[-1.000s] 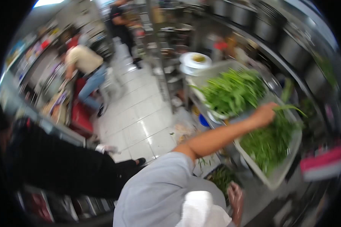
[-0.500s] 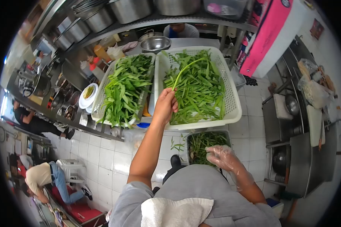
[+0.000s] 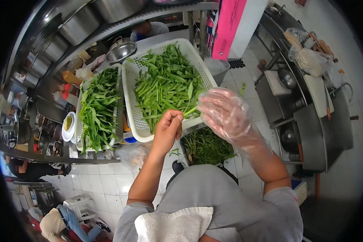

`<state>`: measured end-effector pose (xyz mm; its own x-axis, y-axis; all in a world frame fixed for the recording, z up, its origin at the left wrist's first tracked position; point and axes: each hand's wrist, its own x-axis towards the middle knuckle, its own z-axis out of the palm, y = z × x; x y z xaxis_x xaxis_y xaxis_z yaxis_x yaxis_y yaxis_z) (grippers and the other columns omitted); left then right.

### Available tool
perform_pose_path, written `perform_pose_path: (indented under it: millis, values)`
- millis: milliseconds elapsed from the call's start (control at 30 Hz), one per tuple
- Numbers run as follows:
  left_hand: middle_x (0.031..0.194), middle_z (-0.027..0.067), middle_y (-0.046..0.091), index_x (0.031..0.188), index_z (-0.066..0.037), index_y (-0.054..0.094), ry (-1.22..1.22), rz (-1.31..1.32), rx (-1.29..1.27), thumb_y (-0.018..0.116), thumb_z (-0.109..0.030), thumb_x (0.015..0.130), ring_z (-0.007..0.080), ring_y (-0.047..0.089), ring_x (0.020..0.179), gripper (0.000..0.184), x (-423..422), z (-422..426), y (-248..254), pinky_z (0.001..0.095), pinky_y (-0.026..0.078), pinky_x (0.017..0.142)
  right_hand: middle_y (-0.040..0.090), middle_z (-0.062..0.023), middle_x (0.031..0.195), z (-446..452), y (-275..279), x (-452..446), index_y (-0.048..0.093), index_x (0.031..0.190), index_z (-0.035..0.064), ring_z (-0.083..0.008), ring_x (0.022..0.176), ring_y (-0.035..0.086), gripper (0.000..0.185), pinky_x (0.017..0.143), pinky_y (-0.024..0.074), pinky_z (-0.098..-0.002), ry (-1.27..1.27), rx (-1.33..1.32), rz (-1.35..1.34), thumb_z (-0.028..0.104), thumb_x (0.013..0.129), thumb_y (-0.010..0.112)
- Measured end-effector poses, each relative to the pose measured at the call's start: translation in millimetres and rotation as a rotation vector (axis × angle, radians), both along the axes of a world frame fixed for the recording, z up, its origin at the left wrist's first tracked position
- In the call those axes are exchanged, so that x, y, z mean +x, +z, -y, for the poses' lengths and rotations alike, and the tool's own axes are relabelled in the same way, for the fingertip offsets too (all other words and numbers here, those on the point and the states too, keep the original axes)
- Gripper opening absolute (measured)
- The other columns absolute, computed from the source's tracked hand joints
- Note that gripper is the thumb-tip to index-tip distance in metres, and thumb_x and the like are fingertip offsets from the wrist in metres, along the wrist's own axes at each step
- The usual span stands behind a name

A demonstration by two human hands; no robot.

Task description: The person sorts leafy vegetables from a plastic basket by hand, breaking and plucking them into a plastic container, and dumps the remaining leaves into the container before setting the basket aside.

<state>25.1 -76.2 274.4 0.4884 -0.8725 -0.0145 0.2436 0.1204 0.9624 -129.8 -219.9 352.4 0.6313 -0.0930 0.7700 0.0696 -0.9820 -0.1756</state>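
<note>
My bare left hand [image 3: 168,130] pinches one end of a green water spinach stem [image 3: 189,111] between thumb and fingers. The clear-gloved right hand [image 3: 225,113] is closed on the stem's other end, so both hands meet over the front edge of a large white perforated basket [image 3: 139,128]. Cut stems and leaves [image 3: 165,78] lie spread in that basket. To its left, a second white basket [image 3: 119,109] is heaped with long leafy greens [image 3: 99,107]. Below my hands, a floor bin [image 3: 184,149] contains darker leaf and stem scraps [image 3: 207,146].
Steel pots [image 3: 81,25] line the shelf above. A metal bowl [image 3: 122,52] stands behind the baskets. At right are steel sinks and counters [image 3: 310,125] with bagged items. A pink-and-white box [image 3: 234,30] stands upright. Other people work behind the shelf and at lower left.
My right hand has risen from beside the scrap bin to grip the stem. My left hand has drawn the stem down toward me. The view has turned to the right.
</note>
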Motion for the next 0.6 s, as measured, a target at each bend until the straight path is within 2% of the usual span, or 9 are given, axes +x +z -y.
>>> perform_pose_path:
  millis: [67, 133, 267, 333, 367, 433, 467, 533, 600]
  values:
    - [0.06, -0.0034, 0.044, 0.097, -0.006, 0.053, -0.02, 0.008, 0.021, 0.053, -0.02, 0.097, 0.005, 0.037, 0.045, 0.014, -10.7, -0.8, -2.1, 0.0198, 0.029, 0.042, 0.065, -0.0029, 0.099, 0.6, -17.8, -2.2, 0.068, 0.094, 0.0108, -0.0224, 0.098, 0.061, 0.026, 0.084, 0.0503, -0.0359, -0.022, -0.034, -0.043, 0.008, 0.069, 0.074]
    - [0.06, -0.0038, 0.043, 0.096, -0.007, 0.053, -0.095, -0.06, 0.043, 0.052, -0.019, 0.097, 0.0046, 0.036, 0.045, 0.012, -17.6, -1.6, -6.3, 0.0194, 0.028, 0.042, 0.061, -0.0001, 0.092, 1.2, -38.3, -4.5, 0.065, 0.094, 0.0134, -0.0203, 0.088, 0.061, 0.03, 0.08, 0.0498, -0.0365, -0.03, -0.048, -0.089, 0.011, 0.065, 0.075]
    - [0.058, -0.005, 0.04, 0.092, -0.01, 0.054, -0.152, -0.126, 0.166, 0.052, -0.021, 0.096, 0.0046, 0.033, 0.046, 0.011, -36.6, -0.7, -16.2, 0.02, 0.028, 0.042, 0.061, -0.0004, 0.091, -9.4, -70.3, -20.5, 0.066, 0.091, 0.0148, -0.02, 0.085, 0.06, 0.025, 0.081, 0.0481, -0.0374, -0.044, -0.001, -0.225, 0.014, 0.067, 0.074]
    - [0.062, -0.0058, 0.041, 0.093, -0.012, 0.054, -0.16, 0.015, 0.168, 0.052, -0.02, 0.096, 0.0027, 0.033, 0.05, 0.01, -46.7, -1.8, -31.6, 0.0191, 0.028, 0.044, 0.061, -0.0028, 0.091, -17.5, -76.8, -26.9, 0.066, 0.087, 0.014, -0.0236, 0.082, 0.06, 0.017, 0.076, 0.0484, -0.0399, -0.095, 0.116, -0.417, 0.014, 0.071, 0.071]
    - [0.067, -0.0062, 0.044, 0.094, -0.011, 0.055, -0.139, 0.082, 0.156, 0.052, -0.018, 0.097, 0.0004, 0.034, 0.057, 0.008, -50.9, -1.7, -45.8, 0.0171, 0.029, 0.049, 0.061, -0.0028, 0.091, -19.9, -88.9, -28.5, 0.066, 0.087, 0.014, -0.0236, 0.082, 0.06, 0.017, 0.076, 0.0484, -0.0399, -0.077, 0.116, -0.41, 0.014, 0.071, 0.071]
    - [0.074, -0.0033, 0.049, 0.094, -0.006, 0.055, -0.079, 0.272, 0.169, 0.052, -0.015, 0.096, 0.0045, 0.041, 0.066, 0.009, -61.4, 0.8, -60.3, 0.0201, 0.036, 0.059, 0.059, -0.0013, 0.079, -21.1, -129.0, -30.5, 0.065, 0.085, 0.0119, -0.0196, 0.071, 0.058, 0.014, 0.064, 0.0469, -0.0357, -0.264, 0.22, -0.383, 0.023, 0.077, 0.067]
    - [0.075, -0.0023, 0.05, 0.094, -0.004, 0.054, -0.038, 0.394, 0.186, 0.052, -0.014, 0.096, 0.0064, 0.044, 0.068, 0.01, -66.1, 3.5, -61.7, 0.0221, 0.039, 0.062, 0.059, -0.0013, 0.079, -19.8, -143.7, -32.5, 0.065, 0.085, 0.0119, -0.0196, 0.071, 0.058, 0.014, 0.064, 0.0469, -0.0357, -0.259, 0.221, -0.382, 0.023, 0.077, 0.067]
    - [0.081, 0.0058, 0.056, 0.094, -0.003, 0.053, -0.121, 0.377, 0.362, 0.053, -0.015, 0.095, 0.0149, 0.053, 0.074, 0.012, -68.5, 5.8, -62.5, 0.0287, 0.044, 0.067, 0.056, 0.0008, 0.071, -12.6, -164.5, -39.6, 0.065, 0.085, 0.0089, -0.0137, 0.067, 0.053, 0.023, 0.06, 0.0428, -0.0305, -0.276, 1.478, -0.089, 0.031, 0.083, 0.062]
    - [0.09, 0.0129, 0.062, 0.1, -0.003, 0.055, -0.174, 0.518, 0.386, 0.055, -0.021, 0.094, 0.0277, 0.061, 0.087, 0.019, -76.2, 1.6, -88.4, 0.034, 0.047, 0.073, 0.057, 0.002, 0.072, 24.9, -172.5, -68.0, 0.066, 0.088, 0.0062, -0.0089, 0.069, 0.049, 0.029, 0.064, 0.0397, -0.0257, -0.526, 1.679, -0.059, 0.034, 0.086, 0.059]
